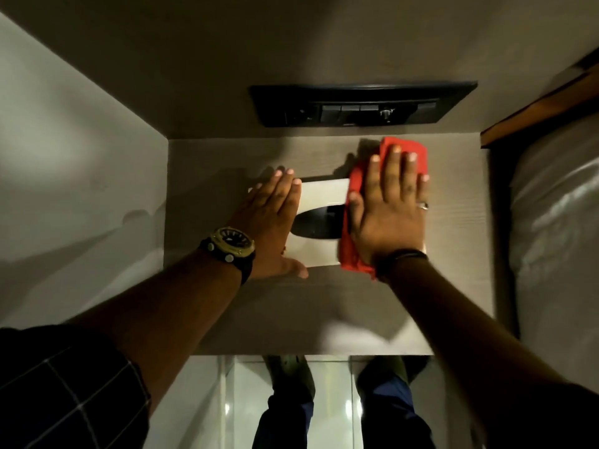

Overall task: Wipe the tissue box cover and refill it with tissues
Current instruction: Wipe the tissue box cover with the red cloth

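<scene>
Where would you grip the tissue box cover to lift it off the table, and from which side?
By its two short ends, from above. The tissue box cover lies flat, long axis left to right. The left hand already rests on the left end; the right hand presses the red cloth on the other.

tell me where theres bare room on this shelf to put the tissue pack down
The near strip of the shelf, between the tissue box cover and the front edge, is bare. A smaller patch lies left of the left hand, by the side wall. The right end is crowded: the right hand presses the red cloth there.
</scene>
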The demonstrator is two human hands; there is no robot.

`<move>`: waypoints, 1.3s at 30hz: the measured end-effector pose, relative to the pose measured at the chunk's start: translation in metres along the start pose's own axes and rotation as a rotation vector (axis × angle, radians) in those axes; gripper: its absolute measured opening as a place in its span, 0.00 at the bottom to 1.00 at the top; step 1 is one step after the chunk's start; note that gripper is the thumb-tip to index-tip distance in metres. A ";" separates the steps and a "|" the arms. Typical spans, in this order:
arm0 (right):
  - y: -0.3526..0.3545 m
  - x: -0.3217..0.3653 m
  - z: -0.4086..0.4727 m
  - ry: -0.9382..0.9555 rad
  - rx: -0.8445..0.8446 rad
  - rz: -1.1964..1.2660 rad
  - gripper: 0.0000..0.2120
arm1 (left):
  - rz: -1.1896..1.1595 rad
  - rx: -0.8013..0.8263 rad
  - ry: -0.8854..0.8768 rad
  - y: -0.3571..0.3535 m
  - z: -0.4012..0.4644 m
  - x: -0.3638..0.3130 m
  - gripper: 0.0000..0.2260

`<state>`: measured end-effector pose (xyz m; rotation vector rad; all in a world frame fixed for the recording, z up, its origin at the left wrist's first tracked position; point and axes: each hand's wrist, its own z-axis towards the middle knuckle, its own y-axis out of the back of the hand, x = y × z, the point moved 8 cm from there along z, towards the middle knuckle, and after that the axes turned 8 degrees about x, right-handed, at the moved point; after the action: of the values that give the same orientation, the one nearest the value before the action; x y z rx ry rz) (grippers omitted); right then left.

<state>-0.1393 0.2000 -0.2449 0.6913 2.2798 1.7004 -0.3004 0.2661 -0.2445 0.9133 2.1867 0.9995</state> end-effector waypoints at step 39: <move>-0.010 0.029 -0.022 0.154 0.042 0.031 0.30 | 0.009 0.042 0.041 0.000 0.002 -0.003 0.64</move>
<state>-0.1770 0.1936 -0.2448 0.6267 2.4266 1.7818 -0.2968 0.2646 -0.2447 0.9300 2.2479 0.9881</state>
